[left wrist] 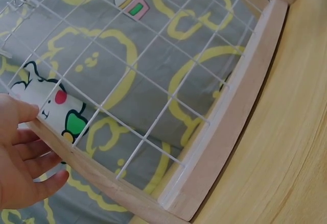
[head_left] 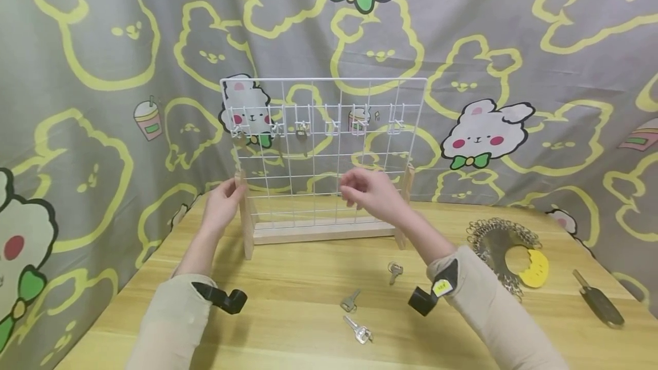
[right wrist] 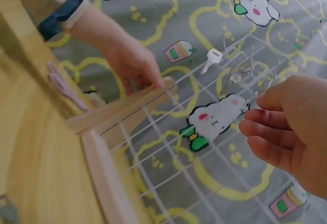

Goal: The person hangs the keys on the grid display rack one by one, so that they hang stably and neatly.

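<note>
The left hand [head_left: 223,205] is gripping the left post [head_left: 247,218] of the rack [head_left: 324,232] between thumb and fingers. The right hand [head_left: 374,192] is hovering in front of the grid's right half, its fingers loosely bent, and is holding nothing visible. Hanging keys [right wrist: 214,57] are occupying hooks on the grid's left side. Three loose keys [head_left: 350,301] are lying on the table [head_left: 288,313] in front of the rack. A dark-handled key [head_left: 602,306] is lying at far right, near metal rings [head_left: 478,232].
</note>
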Demonstrator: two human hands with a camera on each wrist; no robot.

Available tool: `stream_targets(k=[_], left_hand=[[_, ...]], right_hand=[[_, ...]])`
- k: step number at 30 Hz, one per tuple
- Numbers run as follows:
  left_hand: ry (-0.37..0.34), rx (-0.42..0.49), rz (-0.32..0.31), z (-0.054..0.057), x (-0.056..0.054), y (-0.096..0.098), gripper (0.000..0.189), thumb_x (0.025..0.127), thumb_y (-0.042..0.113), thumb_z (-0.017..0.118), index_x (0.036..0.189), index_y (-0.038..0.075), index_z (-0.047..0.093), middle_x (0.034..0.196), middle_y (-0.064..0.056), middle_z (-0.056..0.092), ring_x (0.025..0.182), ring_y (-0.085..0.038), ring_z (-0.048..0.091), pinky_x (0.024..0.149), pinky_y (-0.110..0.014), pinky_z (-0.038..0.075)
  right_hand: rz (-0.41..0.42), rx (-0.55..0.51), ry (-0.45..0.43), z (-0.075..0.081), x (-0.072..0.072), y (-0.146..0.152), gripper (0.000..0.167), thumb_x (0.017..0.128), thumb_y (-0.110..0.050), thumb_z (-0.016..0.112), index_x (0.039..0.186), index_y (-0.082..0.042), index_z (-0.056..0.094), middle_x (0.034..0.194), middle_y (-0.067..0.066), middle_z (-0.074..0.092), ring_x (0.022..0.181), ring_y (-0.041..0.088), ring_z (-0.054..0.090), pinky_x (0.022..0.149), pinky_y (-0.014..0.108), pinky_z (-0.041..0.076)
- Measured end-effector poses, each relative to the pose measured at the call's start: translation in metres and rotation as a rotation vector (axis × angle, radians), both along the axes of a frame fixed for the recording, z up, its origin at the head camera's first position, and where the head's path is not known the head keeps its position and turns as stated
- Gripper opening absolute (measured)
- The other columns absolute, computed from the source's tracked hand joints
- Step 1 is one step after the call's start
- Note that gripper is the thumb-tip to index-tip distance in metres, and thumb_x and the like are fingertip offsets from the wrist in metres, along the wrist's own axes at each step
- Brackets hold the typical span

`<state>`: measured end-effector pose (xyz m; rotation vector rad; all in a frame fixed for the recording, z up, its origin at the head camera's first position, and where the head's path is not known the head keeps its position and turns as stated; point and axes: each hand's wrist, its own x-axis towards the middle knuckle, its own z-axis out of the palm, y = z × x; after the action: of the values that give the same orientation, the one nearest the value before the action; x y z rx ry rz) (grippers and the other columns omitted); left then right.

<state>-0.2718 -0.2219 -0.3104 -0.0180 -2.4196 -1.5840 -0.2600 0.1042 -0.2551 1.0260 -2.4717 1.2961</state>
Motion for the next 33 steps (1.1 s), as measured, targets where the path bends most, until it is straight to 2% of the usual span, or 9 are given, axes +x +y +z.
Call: stream_targets(k=[6,11,13,16,21,25,33], left_hand=[[-0.001,-0.003,0.006,0.002,-0.001,-0.001,0.059,0.098,0.031,0.044,0.143,-0.003,0.026,0.144,-0.023,0.032,0.132,-0.035,0.031,0.109,-0.045,0.025],[-0.003,-0.01,0.009,0.003,-0.002,-0.001,0.06,0.098,0.032,0.045,0.143,-0.003,0.026,0.144,-0.023,0.032,0.132,-0.035,0.031,0.109,-0.045,0.025],[-0.005,-0.012,0.006,0.003,-0.002,-0.001,0.06,0.098,0.033,0.045,0.143,-0.003,0.026,0.144,-0.023,0.032,0.132,-0.035,0.031,0.109,-0.045,0.025],[-0.009,-0.015,0.005,0.002,-0.001,-0.001,0.06,0.098,0.033,0.044,0.143,-0.004,0.026,0.144,-0.024,0.032,0.132,-0.036,0.03,0.109,-0.045,0.025],[-0.011,-0.01,0.007,0.001,-0.001,-0.001,0.058,0.098,0.03,0.045,0.142,-0.004,0.027,0.143,-0.024,0.033,0.132,-0.036,0.031,0.109,-0.045,0.026],[-0.006,-0.008,0.005,0.001,0.0,0.0,0.058,0.098,0.029,0.044,0.142,-0.005,0.027,0.143,-0.024,0.033,0.132,-0.036,0.031,0.109,-0.045,0.026],[-0.012,-0.004,0.008,0.001,-0.001,-0.001,0.059,0.098,0.03,0.044,0.143,-0.004,0.026,0.144,-0.024,0.031,0.132,-0.036,0.03,0.109,-0.045,0.025]], right_hand=[[-0.011,-0.006,-0.067,-0.032,0.009,0.021,0.011,0.09,-0.009,0.06,0.098,-0.001,0.062,0.073,0.001,0.062,0.065,0.023,0.061,0.054,0.035,0.054],[-0.003,0.023,-0.154,-0.062,0.017,0.035,0.011,0.088,-0.008,0.061,0.098,-0.003,0.063,0.077,0.002,0.062,0.066,0.016,0.06,0.056,0.036,0.055],[0.023,0.06,-0.173,-0.074,0.02,0.04,0.013,0.088,-0.007,0.061,0.099,-0.003,0.062,0.079,0.002,0.063,0.067,0.017,0.06,0.058,0.037,0.055],[0.078,0.118,-0.179,-0.092,0.026,0.045,0.015,0.087,-0.008,0.062,0.101,-0.003,0.062,0.082,0.0,0.062,0.071,0.016,0.06,0.059,0.032,0.055],[0.176,0.14,-0.219,-0.117,0.034,0.047,0.022,0.085,-0.006,0.064,0.105,0.001,0.06,0.086,0.001,0.063,0.078,0.01,0.058,0.067,0.025,0.053],[0.217,0.15,-0.282,-0.131,0.04,0.044,0.024,0.082,-0.006,0.067,0.104,0.001,0.059,0.087,0.004,0.063,0.079,0.009,0.058,0.072,0.025,0.053],[0.311,0.115,-0.359,-0.148,0.047,0.039,0.022,0.079,-0.003,0.069,0.099,-0.003,0.06,0.086,0.003,0.062,0.077,0.007,0.058,0.071,0.024,0.053]])
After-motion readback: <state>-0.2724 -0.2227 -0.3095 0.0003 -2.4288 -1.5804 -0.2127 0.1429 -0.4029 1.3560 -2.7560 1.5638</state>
